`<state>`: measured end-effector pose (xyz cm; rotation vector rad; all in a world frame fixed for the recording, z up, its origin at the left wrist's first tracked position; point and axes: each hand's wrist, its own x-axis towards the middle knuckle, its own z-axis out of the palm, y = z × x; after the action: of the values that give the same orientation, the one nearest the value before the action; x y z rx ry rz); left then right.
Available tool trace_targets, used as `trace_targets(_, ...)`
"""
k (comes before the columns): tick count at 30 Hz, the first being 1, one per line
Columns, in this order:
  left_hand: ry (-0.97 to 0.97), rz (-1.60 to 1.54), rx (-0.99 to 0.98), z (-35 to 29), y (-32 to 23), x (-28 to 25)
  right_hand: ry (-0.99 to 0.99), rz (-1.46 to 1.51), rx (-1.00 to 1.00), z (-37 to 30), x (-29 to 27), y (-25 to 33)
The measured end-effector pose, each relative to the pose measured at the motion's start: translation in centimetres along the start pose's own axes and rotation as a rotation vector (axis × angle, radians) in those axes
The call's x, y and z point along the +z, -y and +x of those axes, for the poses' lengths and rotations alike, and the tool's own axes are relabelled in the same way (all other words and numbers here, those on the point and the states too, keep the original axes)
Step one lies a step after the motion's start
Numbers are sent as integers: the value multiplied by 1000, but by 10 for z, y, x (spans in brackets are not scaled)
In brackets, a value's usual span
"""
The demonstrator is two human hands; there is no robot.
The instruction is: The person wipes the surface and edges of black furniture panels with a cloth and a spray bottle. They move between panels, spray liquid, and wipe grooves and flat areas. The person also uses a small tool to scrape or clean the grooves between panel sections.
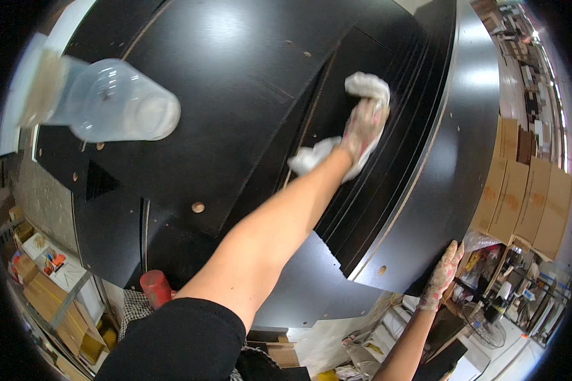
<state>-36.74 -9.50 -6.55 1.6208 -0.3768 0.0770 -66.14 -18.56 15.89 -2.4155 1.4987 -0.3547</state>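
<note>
My left hand (364, 127), in a stained work glove, presses a crumpled white cloth (367, 84) onto a stack of glossy black panels (254, 82); part of the cloth trails out beside the wrist. Motion blurs the fingers a little. My right hand (443, 276), in a pink-and-white glove, lies with fingers stretched along the near right edge of the curved black panel (454, 159). At the upper left, a translucent plastic cup-like container (124, 105) is on the panels.
Small round holes dot the panels. A red rounded object (156, 287) sits by my left sleeve. Cardboard boxes (521, 197) are stacked at right, with a fan (483, 325) below them. A cluttered white surface (60, 270) stands at lower left.
</note>
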Motion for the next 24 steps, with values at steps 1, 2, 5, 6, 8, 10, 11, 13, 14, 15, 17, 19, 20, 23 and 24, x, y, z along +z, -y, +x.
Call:
trace_targets(1,-24,216,196,-25,-6,-16,10,12,-9,0,0,0)
trace_targets(2,-116,427,398,-53,-13,-32,-1,-64,-10,1,1,0)
trace_targets(5,90,289,123,-143,-49,-97,-23,-112,-28,5,2,-5)
trace_targets(6,156,369,156,-167,-64,-124,-20,-99,-44,7,2,-9)
trace_targets(8,404,171,-298,-213,-105,-177,-9,-75,-82,11,2,-17)
trace_targets(10,764,475,-180,-244,-141,-230,8,0,-59,16,2,-26)
trace_targets(11,785,-1,-820,-248,-150,-245,14,9,-65,20,3,-29)
trace_targets(13,227,-731,-930,-229,-155,-244,5,109,4,24,3,-36)
trace_targets(14,66,-908,-995,-208,-154,-231,6,59,-9,25,2,-39)
trace_targets(15,-8,-975,-938,-187,-154,-218,0,51,-1,27,2,-40)
trace_targets(17,-63,-1250,-831,-114,-136,-166,4,4,-52,28,0,-42)
trace_targets(19,24,-789,-497,-47,-117,-119,28,-74,-107,26,-2,-40)
trace_targets(20,28,-542,-367,-25,-114,-99,43,-61,-128,25,-3,-39)
trace_targets(23,198,29,-94,-27,-111,-81,48,-23,-125,19,-5,-34)
trace_targets(24,229,71,-31,-53,-114,-90,39,-55,-88,18,-6,-32)
